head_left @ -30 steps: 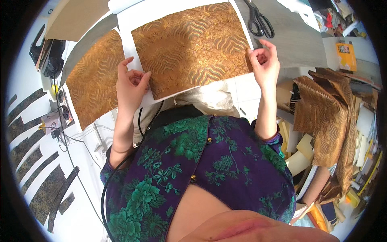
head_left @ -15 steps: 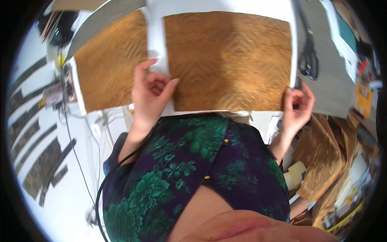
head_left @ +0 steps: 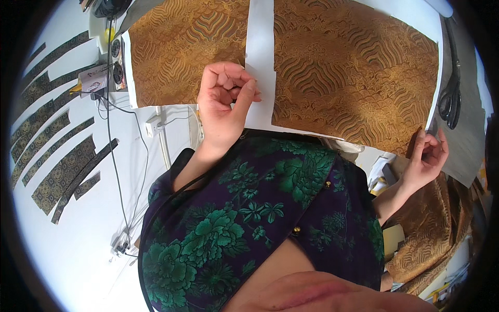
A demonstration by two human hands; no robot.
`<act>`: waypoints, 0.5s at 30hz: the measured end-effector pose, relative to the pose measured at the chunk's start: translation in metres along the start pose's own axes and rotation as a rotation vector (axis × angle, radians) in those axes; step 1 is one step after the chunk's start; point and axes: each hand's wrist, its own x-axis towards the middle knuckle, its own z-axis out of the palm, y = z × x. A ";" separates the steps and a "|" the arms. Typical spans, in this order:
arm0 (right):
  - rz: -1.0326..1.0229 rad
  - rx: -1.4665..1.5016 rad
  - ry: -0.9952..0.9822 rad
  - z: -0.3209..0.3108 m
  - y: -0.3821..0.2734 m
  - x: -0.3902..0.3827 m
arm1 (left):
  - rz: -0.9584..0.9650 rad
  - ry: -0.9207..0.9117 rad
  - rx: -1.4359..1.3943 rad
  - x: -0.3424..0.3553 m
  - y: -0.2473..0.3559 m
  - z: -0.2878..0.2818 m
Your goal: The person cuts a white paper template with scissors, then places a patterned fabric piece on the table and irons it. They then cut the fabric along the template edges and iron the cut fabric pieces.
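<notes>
Two gold-brown wave-patterned brocade pieces on white paper lie side by side, a left one point(head_left: 171, 62) and a larger right one point(head_left: 348, 78), parted by a white strip point(head_left: 259, 47). My left hand point(head_left: 223, 106) is over the left piece's inner edge and the strip, fingers curled with thumb against them; what they hold, if anything, is hidden. My right hand point(head_left: 427, 156) pinches the right piece's lower right corner, thumb on top and fingers partly hidden. Black scissors point(head_left: 451, 106) lie just beyond that corner.
A grey work surface point(head_left: 465, 151) shows at right, draped brown brocade point(head_left: 426, 249) below it. At left, dark patterned strips point(head_left: 65, 177) lie on a white surface near cords and a small box point(head_left: 93, 80). A white plug unit point(head_left: 153, 127) sits below the sheets.
The view has swung, so sheets and hands appear further right. My left hand's fingers are curled more tightly, thumb closer to them. My right hand stays at the sheet's right corner.
</notes>
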 end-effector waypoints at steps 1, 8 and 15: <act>-0.008 0.005 -0.003 0.000 0.001 0.000 | -0.002 0.012 0.008 -0.001 0.000 0.000; -0.001 0.016 0.005 0.001 0.002 -0.003 | 0.001 0.052 0.150 0.000 0.007 -0.004; -0.002 0.028 0.031 0.007 -0.003 -0.008 | 0.507 0.055 0.890 0.025 -0.011 -0.026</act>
